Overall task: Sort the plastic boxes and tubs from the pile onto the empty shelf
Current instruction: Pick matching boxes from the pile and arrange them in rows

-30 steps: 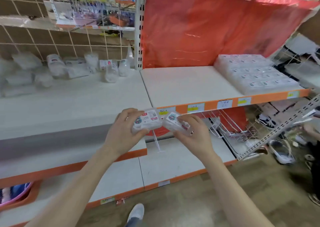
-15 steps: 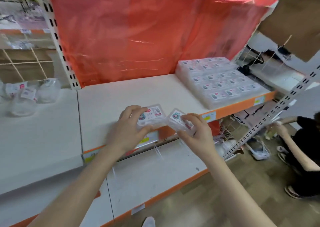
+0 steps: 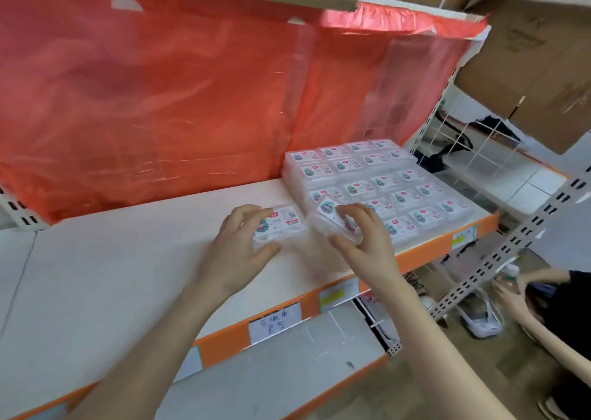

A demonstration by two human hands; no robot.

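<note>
My left hand grips a small clear plastic box with a white printed label, held flat just above the white shelf. My right hand grips a second clear box, tilted with its label facing me. Both boxes hang close together, just left of a stacked block of the same boxes that fills the shelf's right end.
Red plastic sheeting covers the back of the shelf. Cardboard boxes hang over the top right. A lower shelf juts out beneath. Another person's arms reach in low at the right, beside a slotted metal upright.
My view has swung right and closer to the shelf. Both hands have carried their boxes up over the shelf surface, toward the stacked block.
</note>
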